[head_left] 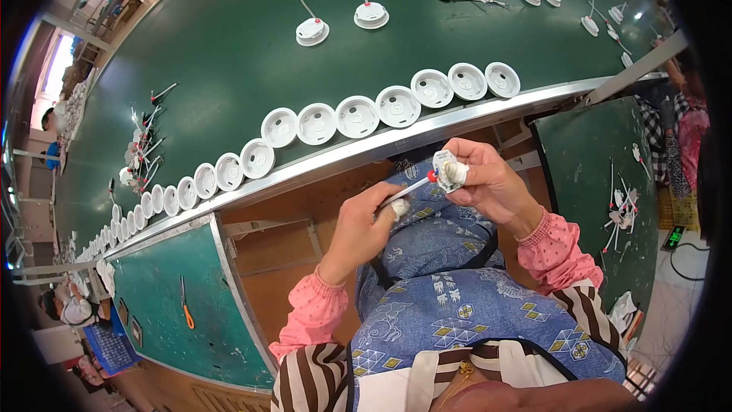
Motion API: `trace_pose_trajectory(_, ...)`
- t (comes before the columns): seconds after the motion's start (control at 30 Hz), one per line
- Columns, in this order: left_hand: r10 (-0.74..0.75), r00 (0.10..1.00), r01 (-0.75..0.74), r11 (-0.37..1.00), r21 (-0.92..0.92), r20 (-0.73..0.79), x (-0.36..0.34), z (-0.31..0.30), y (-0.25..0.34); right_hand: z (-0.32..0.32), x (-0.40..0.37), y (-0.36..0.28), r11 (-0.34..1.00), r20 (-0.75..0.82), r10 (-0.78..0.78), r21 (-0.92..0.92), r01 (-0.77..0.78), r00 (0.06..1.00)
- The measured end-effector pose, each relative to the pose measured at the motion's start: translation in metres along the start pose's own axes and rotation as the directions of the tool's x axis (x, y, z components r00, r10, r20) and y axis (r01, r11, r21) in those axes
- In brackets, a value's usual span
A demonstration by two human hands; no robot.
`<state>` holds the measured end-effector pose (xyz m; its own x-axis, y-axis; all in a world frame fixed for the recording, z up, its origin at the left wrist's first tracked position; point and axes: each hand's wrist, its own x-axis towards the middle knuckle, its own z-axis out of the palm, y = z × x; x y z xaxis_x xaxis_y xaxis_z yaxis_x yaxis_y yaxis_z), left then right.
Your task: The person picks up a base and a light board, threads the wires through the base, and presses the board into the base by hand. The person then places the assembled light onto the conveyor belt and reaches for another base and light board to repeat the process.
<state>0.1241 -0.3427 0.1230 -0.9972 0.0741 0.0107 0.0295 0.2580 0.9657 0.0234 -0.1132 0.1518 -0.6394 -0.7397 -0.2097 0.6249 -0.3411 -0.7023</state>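
Note:
Both hands are raised in front of my apron, near the belt's metal edge. Between finger and thumb, my right hand grips a small white disc-shaped part with a red piece at its side. From that red piece runs a white cable, which my left hand pinches near its other end. White wrappings cover a thumb on each hand. Just beyond my hands, a row of round white plastic cups stands along the edge, their hollow sides up.
On the green belt are white discs with upright cables and a cable-part pile. A side table at left holds orange-handled scissors. More cabled parts lie on the right table, near another person's checked sleeve.

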Motion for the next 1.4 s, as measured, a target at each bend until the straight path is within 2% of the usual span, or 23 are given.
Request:
trace_pose_trajectory(0.07,0.187,0.979,-0.15,0.934,0.324,-0.085,-0.005,-0.001,-0.009,-0.002,-0.004,-0.003,1.0,-0.012,-0.009,0.022,0.009,1.0)
trace_pose_trajectory(0.17,0.274,0.947,-0.185,0.89,0.417,-0.165,-0.011,0.001,-0.01,-0.009,-0.007,-0.002,0.998,-0.01,-0.048,0.044,0.049,0.999)
trace_pose_trajectory(0.27,0.288,0.946,-0.2,0.88,0.431,-0.149,-0.016,0.003,-0.018,-0.01,-0.011,-0.007,0.997,0.008,-0.057,0.052,0.057,0.998)
trace_pose_trajectory(0.3,0.171,0.969,-0.118,0.955,0.273,-0.177,-0.018,0.006,-0.019,-0.01,-0.013,-0.007,0.997,0.0,-0.071,0.042,0.07,0.998)
trace_pose_trajectory(0.37,-0.061,0.982,0.053,0.997,-0.049,-0.179,-0.015,0.012,-0.016,-0.009,-0.014,-0.006,0.994,0.0,-0.109,0.024,0.109,0.994)
trace_pose_trajectory(0.47,-0.11,0.983,0.092,0.988,-0.124,-0.149,-0.003,0.011,-0.003,-0.008,-0.014,-0.004,0.98,-0.092,-0.168,0.093,0.176,0.981)
trace_pose_trajectory(0.5,0.094,0.978,-0.078,0.993,0.093,-0.186,0.003,0.005,-0.007,-0.005,-0.017,-0.009,0.98,-0.135,-0.181,0.057,0.19,0.974)
trace_pose_trajectory(0.53,0.267,0.951,-0.2,0.916,0.349,-0.155,0.009,-0.01,-0.006,-0.005,-0.019,-0.013,0.969,-0.16,-0.233,0.045,0.243,0.959)
trace_pose_trajectory(0.6,0.283,0.955,-0.151,0.715,0.683,-0.085,0.026,-0.043,0.013,-0.012,-0.025,-0.019,0.939,-0.208,-0.333,0.019,0.344,0.92)
trace_pose_trajectory(0.63,0.285,0.958,-0.173,0.654,0.737,-0.028,0.038,-0.055,0.026,-0.021,-0.029,-0.022,0.934,-0.113,-0.349,0.035,0.355,0.93)
trace_pose_trajectory(0.67,0.284,0.958,-0.197,0.589,0.784,0.027,0.053,-0.064,0.035,-0.021,-0.028,-0.02,0.934,-0.13,-0.348,0.045,0.356,0.929)
trace_pose_trajectory(0.77,0.249,0.945,-0.314,0.499,0.808,0.214,0.104,-0.082,0.012,-0.02,-0.023,-0.013,0.935,-0.16,-0.334,0.064,0.348,0.929)
trace_pose_trajectory(0.87,0.161,0.953,-0.301,0.573,0.762,0.256,0.144,-0.093,-0.009,-0.022,-0.025,-0.012,0.918,-0.171,-0.383,0.037,0.394,0.908)
trace_pose_trajectory(0.93,0.149,0.987,-0.129,0.531,0.838,0.058,0.156,-0.087,-0.006,-0.024,-0.025,-0.016,0.906,-0.194,-0.411,0.014,0.422,0.89)
trace_pose_trajectory(1.0,0.146,0.977,0.063,0.506,0.86,-0.158,0.163,-0.082,-0.008,-0.028,-0.022,-0.017,0.907,-0.225,-0.41,0.002,0.422,0.884)
trace_pose_trajectory(1.13,0.163,0.968,0.099,0.454,0.886,-0.192,0.154,-0.076,-0.009,-0.029,-0.014,-0.018,0.905,-0.231,-0.411,0.009,0.424,0.882)
trace_pose_trajectory(1.23,0.145,0.984,0.016,0.513,0.858,-0.105,0.152,-0.09,-0.007,-0.027,-0.002,-0.022,0.889,-0.229,-0.448,-0.015,0.457,0.864)
trace_pose_trajectory(1.33,-0.012,0.999,0.046,0.594,0.803,-0.048,0.166,-0.089,-0.011,-0.015,0.011,-0.025,0.882,-0.186,-0.464,-0.01,0.471,0.866)
trace_pose_trajectory(1.4,0.057,0.998,-0.007,0.604,0.797,-0.035,0.171,-0.085,-0.017,-0.006,0.017,-0.027,0.87,-0.19,-0.491,-0.054,0.49,0.85)
